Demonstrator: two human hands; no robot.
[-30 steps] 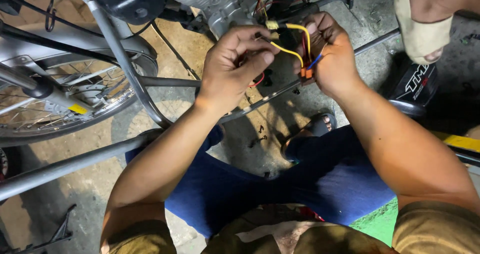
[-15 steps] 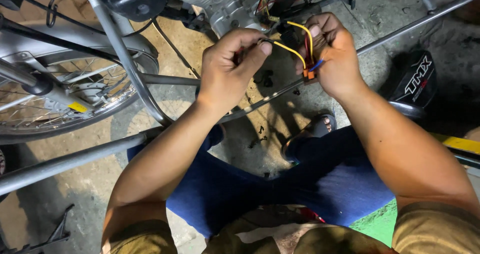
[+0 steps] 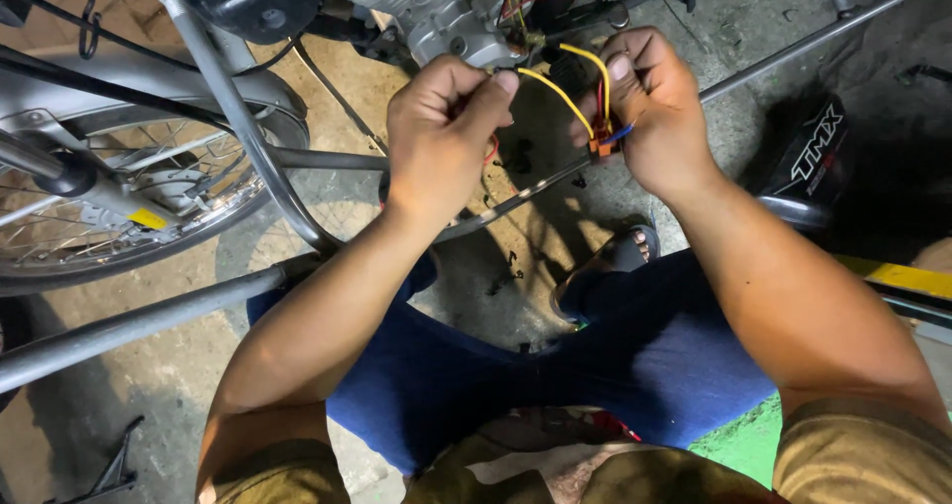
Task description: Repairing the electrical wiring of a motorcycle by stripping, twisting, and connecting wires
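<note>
Wires first: we see two yellow wires (image 3: 565, 97) arching between our hands, at about twelve o'clock in the view. Our left hand (image 3: 441, 132) is curled nearly closed, thumb and forefinger pinched on the end of one yellow wire, with a red wire (image 3: 492, 149) showing under the palm. Our right hand (image 3: 659, 107) is also closed, fingers (image 3: 620, 67) clamped around an orange connector (image 3: 602, 145) from which the yellow wires and a blue wire (image 3: 619, 135) run. Just beyond the hands, at twelve o'clock, sits the engine (image 3: 436, 13). At nine o'clock is a spoked wheel (image 3: 109, 216). A metal rod (image 3: 783, 53) runs toward two o'clock. At six o'clock, our knees in blue shorts (image 3: 555, 375) fill the lower view.
</note>
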